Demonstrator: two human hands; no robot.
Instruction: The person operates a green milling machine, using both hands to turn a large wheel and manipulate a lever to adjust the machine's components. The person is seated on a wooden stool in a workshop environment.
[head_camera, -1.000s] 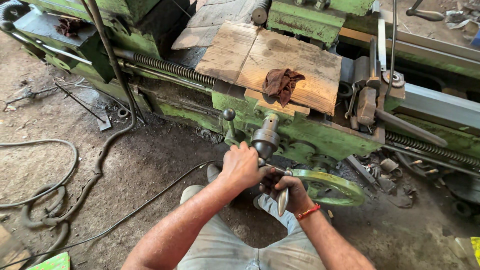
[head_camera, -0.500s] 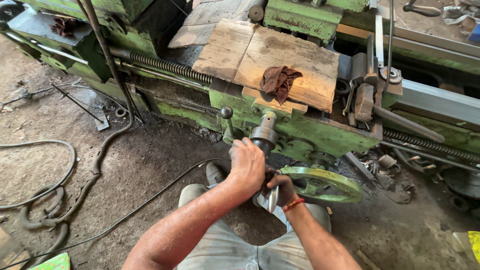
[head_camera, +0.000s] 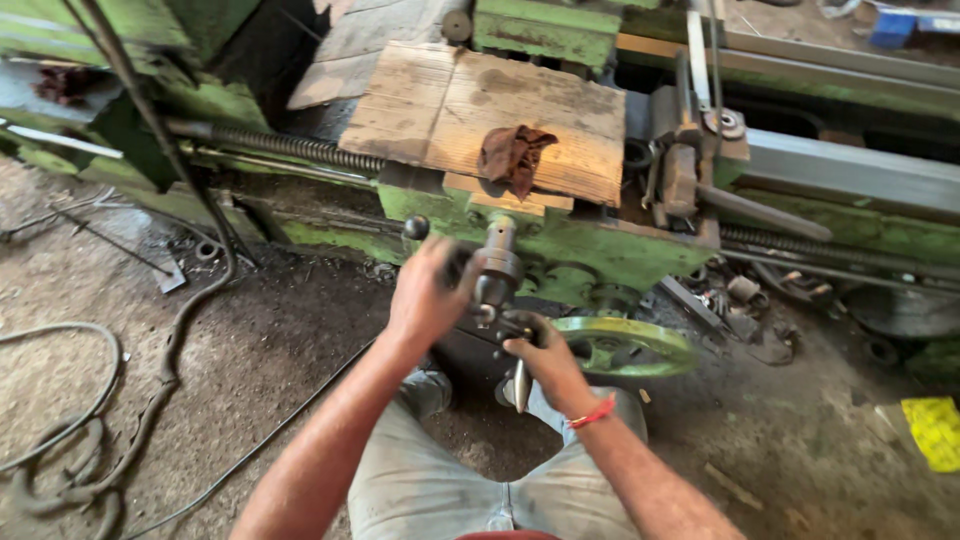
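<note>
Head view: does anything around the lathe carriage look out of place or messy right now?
A crumpled brown rag lies loose on the wooden board atop the green lathe, just above the metal shaft that both hands, left and right, are at. Metal scraps litter the dirt floor beside the green handwheel.

Hands (head_camera: 490, 325) on green lathe's handle (head_camera: 497, 262)
</note>
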